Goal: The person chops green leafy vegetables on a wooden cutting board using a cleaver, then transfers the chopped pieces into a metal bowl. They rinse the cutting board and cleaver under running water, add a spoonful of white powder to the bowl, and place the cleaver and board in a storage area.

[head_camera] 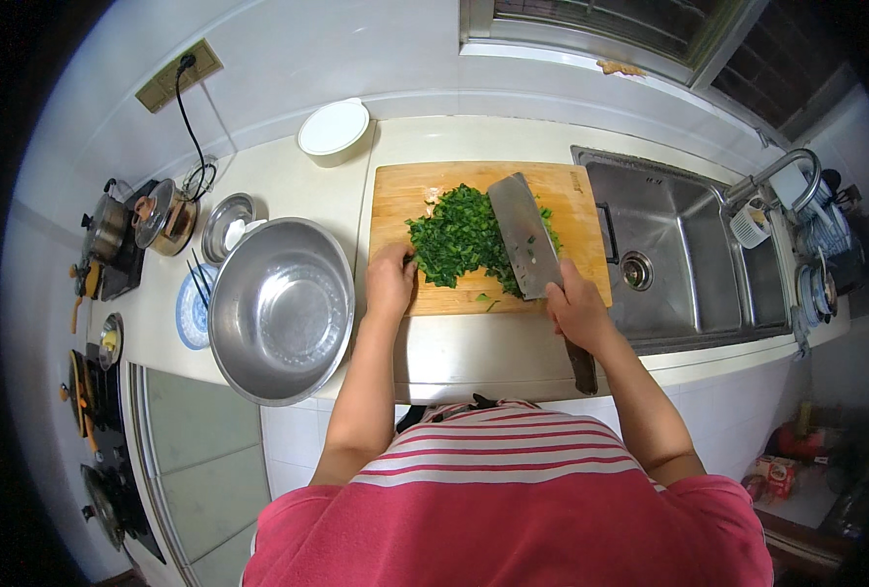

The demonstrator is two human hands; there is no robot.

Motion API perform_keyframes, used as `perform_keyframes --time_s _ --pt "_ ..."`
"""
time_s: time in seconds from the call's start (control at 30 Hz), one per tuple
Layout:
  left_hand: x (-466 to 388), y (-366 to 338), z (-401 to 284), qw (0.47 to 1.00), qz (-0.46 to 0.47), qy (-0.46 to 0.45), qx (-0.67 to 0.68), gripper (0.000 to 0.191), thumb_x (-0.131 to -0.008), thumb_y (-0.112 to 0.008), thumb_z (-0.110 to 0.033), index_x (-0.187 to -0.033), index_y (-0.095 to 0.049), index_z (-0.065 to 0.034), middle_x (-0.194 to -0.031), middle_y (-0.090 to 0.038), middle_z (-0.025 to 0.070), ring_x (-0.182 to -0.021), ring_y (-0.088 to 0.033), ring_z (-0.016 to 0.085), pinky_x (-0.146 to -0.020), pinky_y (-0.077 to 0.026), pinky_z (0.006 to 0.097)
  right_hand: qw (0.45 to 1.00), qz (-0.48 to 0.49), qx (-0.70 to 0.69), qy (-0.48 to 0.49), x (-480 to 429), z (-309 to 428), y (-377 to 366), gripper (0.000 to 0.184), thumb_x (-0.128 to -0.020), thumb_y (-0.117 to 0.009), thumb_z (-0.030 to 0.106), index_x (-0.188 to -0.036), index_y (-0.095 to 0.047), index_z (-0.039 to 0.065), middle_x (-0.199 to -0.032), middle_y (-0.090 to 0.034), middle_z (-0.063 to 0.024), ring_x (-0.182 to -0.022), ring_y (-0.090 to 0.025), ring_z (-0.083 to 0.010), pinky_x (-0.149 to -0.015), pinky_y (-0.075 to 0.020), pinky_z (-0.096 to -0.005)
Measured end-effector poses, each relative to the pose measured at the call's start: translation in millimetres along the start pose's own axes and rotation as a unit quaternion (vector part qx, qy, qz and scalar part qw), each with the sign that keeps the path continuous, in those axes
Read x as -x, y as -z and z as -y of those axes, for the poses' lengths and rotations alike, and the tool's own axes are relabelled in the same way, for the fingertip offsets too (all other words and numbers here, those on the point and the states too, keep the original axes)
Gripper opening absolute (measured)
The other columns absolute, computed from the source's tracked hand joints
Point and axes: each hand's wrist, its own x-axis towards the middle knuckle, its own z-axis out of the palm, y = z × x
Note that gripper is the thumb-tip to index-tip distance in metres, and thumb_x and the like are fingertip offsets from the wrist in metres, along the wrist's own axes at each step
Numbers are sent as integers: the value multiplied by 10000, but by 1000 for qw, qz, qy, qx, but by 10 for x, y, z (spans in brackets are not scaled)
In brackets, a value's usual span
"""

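Observation:
A heap of chopped leafy greens (pixel 453 235) lies on a wooden cutting board (pixel 398 191). My right hand (pixel 577 308) grips a Chinese cleaver (pixel 519 227) where its dark handle meets the blade. The broad blade rests tilted over the right part of the heap, and bits of green cling to its face. At the board's left edge is my left hand (pixel 390 282), its fingers curled against the near-left rim of the greens. Whether those fingers pinch any leaves is hidden. A few loose scraps lie near the board's front edge.
Left of the board, a large steel basin (pixel 280 308) overhangs the counter's front edge. Behind it are a smaller metal bowl (pixel 222 224), a blue-rimmed plate (pixel 191 312) and a lidded white container (pixel 334 132). A steel sink (pixel 655 242) adjoins the board's right side.

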Motion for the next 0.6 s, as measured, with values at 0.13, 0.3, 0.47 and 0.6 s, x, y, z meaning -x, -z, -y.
perform_keyframes --time_s 0.13,0.3,0.47,0.6 --pt "50 22 -178 991 -22 132 28 251 -721 -735 -71 -926 -634 34 -960 -648 210 -886 -619 359 -777 -496 394 1000 -5 -28 -13 -9 80 83 190 -912 -466 120 -1058 -436 3 -561 -511 -66 -418 -503 -156 -401 -433 -306" --pt "143 -55 -291 998 4 52 -44 326 -687 -773 -96 -940 -621 40 -981 -626 245 -917 -605 391 -798 -493 398 998 5 -56 -22 -42 142 105 187 -912 -459 113 -1069 -454 12 -556 -506 -58 -413 -498 -140 -400 -422 -294" --pt "56 -64 -159 999 -8 33 14 297 -654 -759 -21 -905 -604 13 -902 -626 225 -859 -610 384 -756 -485 439 999 4 -40 20 -49 110 87 171 -900 -445 143 -997 -419 5 -534 -530 -151 -426 -571 -284 -430 -459 -390" --pt "-29 31 -254 994 -49 66 67 266 -674 -730 10 -910 -607 8 -818 -631 205 -746 -623 336 -690 -488 395 999 0 -46 17 -44 76 122 150 -897 -446 134 -966 -416 4 -547 -539 -154 -429 -573 -283 -431 -460 -385"
